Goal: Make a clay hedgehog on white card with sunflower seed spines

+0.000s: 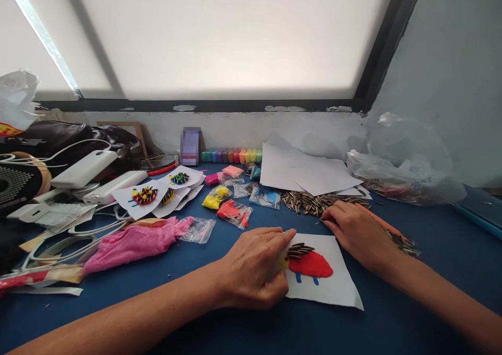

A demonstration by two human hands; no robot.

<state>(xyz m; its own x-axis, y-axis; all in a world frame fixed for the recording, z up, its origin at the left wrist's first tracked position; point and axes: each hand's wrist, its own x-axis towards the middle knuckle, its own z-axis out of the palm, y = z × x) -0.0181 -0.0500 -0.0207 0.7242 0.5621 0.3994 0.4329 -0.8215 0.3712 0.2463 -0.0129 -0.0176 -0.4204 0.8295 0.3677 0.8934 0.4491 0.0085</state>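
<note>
White sheet (333,295), one: flat on the blue table (176,261), between left hand (257,268) and right hand (355,232). Probably light, limp, easily creased; best taken by the bare lower margin.

Red clay body (311,265), one, on the sheet: likely soft, apt to dent; best left unpinched. Yellow head (284,262), one, partly hidden by left hand. Blue legs (298,277), two. Attached seeds (300,250), striped, at the body's upper left: overlapping, too close-set to count.

Seed heap (300,202), one, just beyond the sheet: likely light, hard, smooth pieces, prone to slip; best pinched by the flat faces.

Left hand: fingers bent at the sheet's left edge, near the yellow head; cannot tell whether gripping. Right hand: fingertips lowered to the heap's near edge; cannot tell whether grasping a seed.

Decorated figures (145,195) on papers at left: three in view, one partly covered. Clay packets: yellow packet (217,197), one; red packet (235,214), one; blue packet (265,198), one; others behind, not surely countable. Pink cloth (135,244), one. Clear bag (411,172) at far right, one.
</note>
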